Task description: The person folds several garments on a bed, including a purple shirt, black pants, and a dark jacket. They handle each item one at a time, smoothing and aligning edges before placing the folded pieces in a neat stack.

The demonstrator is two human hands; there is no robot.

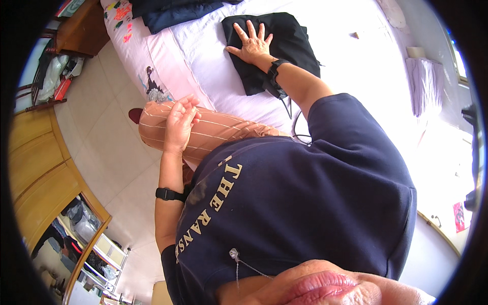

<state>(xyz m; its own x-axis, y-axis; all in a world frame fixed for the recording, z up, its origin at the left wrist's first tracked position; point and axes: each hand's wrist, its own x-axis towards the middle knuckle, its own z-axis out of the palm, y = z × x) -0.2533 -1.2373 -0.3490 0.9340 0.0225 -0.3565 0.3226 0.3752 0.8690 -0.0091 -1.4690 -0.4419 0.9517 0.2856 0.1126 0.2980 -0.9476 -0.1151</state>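
A black folded cloth, perhaps a garment [293, 38], lies on the bed's pale sheet [202, 49]. My right hand [253, 45] rests flat on its upper left part, palm down, with fingers spread. My left hand [182, 120] hovers over my striped, salmon-coloured trouser leg [225, 124], loosely curled with nothing visible in it. Each arm wears a black strap, and the right one carries a black device [275, 89] with a cable beside the cloth's lower edge. Dark blue folded clothing [175, 17] lies at the top of the bed.
A pink, embroidered bed cover [152, 57] hangs over the bed's left side. Beyond the tiled floor [110, 114] stand wooden cabinetry [42, 152], a chair [36, 91] bearing bags, and a white rack [110, 259]. Pale folded fabric [425, 84] sits at right. A loose black cable [299, 133] loops near my waist.
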